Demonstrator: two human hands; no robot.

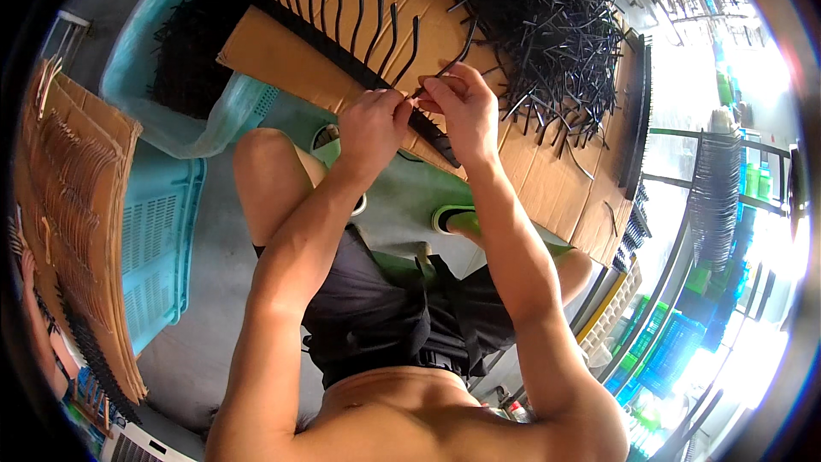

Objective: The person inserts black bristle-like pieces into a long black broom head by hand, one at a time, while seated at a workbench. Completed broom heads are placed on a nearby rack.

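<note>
A long black slotted bar point(335, 56) lies slantwise along the near edge of a cardboard-covered table. Several thin black curved pieces point(379, 27), shaped like eyeglass temple arms, stand up from it in a row. My right hand point(469, 111) pinches one such black curved piece point(469, 41), its bent end pointing up and away. Beside it my left hand point(373, 130) rests at the bar with thumb and fingers closed, its tips close to the right fingertips. What the left fingertips grip is hidden. Past my right hand, the bar's end point(446, 151) carries no upright pieces.
A big heap of loose black pieces point(556, 26) covers the table's far right. At the far left stands a light-blue, plastic-lined crate point(137, 77) of dark pieces. Cardboard sheets with rows of thin pieces point(77, 205) stand left, by a blue basket point(158, 239). Metal racks point(684, 248) line the right.
</note>
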